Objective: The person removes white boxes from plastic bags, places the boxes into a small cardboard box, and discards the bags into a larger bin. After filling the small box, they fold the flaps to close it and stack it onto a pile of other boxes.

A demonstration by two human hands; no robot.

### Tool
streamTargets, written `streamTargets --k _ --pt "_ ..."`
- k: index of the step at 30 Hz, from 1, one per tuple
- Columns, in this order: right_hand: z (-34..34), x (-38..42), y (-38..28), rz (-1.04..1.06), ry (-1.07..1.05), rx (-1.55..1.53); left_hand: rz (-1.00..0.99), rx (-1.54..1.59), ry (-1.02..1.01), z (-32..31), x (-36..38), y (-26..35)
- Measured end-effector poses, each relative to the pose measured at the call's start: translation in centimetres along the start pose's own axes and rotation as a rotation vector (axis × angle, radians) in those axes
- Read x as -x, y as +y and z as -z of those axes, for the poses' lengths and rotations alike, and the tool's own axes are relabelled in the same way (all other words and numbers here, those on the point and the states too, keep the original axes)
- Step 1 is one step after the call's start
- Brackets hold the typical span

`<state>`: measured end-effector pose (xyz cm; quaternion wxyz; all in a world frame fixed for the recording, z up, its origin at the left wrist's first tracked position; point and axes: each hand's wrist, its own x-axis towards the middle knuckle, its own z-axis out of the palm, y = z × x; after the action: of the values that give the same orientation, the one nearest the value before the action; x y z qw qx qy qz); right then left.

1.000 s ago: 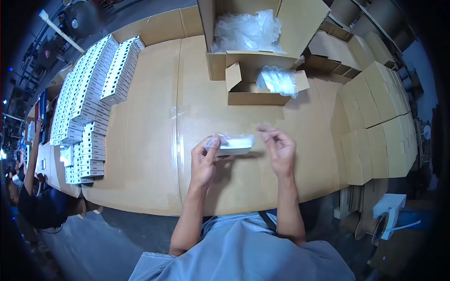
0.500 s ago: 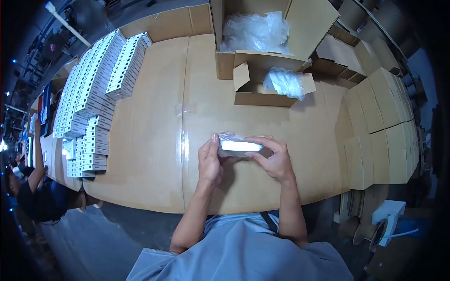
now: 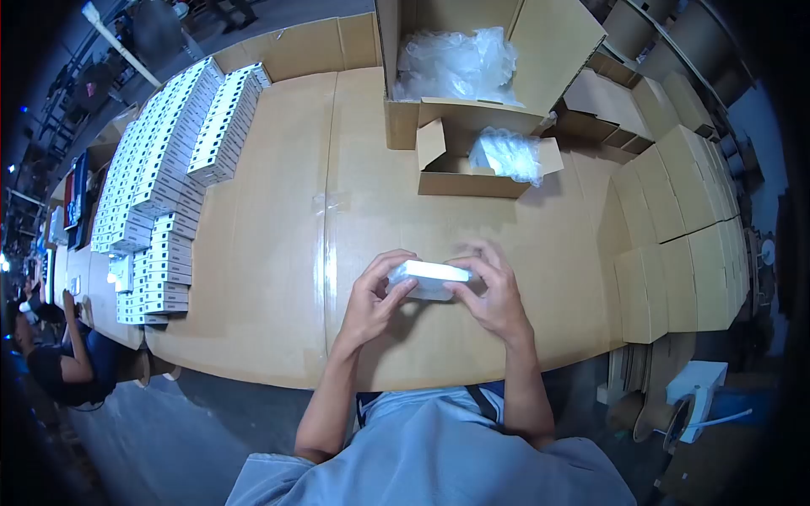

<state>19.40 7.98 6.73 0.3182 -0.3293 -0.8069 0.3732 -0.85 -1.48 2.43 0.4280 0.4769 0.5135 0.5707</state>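
Pinched at both ends between thumb and fingers of the left hand (image 3: 375, 295) and the right hand (image 3: 496, 295), a small white box (image 3: 432, 278) is held above the cardboard-covered tabletop (image 3: 270, 253). Beyond it sits an open carton (image 3: 472, 184) containing a bubble-wrapped bundle (image 3: 509, 156), just in front of a larger carton (image 3: 540, 59) holding clear plastic wrap (image 3: 458, 66). Stacked white boxes (image 3: 156, 160) stand to the left, brown cartons (image 3: 683, 219) to the right.

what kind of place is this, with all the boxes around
Likely a packing area in a workshop or warehouse: small white boxes stand stacked on the left, cardboard cartons are piled on the right, and an open box holds bubble wrap.
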Motion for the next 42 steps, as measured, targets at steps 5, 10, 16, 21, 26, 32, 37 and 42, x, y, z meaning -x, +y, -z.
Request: streamTargets --k 5,10,16,21,26,32,37,42 --pt "1.1 0.1 -0.9 -0.005 -0.191 0.003 0.179 0.103 0.046 1.0 0.8 -1.4" --pt "1.3 -2.2 1.7 -0.024 0.198 -0.375 0.145 0.336 0.218 2.7 1.0 -0.3" --pt "0.0 -8.2 5.7 0.159 0.666 -0.223 0.148 0.222 0.329 7.5 3.4 -3.0" --pt "-0.4 -10.2 8.4 0.214 0.599 0.213 0.071 0.056 0.371 11.0 3.8 -1.9" --pt "-0.8 -11.2 9.1 0.234 0.523 0.342 -0.039 -0.531 0.443 17.2 1.7 0.5" --pt "-0.3 -11.0 8.8 0.110 0.509 0.457 -0.122 -1.092 0.534 26.4 -1.5 1.4" --pt "-0.1 -10.8 8.8 0.153 0.498 0.603 -0.211 -1.190 0.619 31.0 -3.8 1.4" --pt "-0.5 -11.0 7.8 0.163 0.541 0.772 -0.318 -1.329 0.685 33.8 -7.1 -0.3"
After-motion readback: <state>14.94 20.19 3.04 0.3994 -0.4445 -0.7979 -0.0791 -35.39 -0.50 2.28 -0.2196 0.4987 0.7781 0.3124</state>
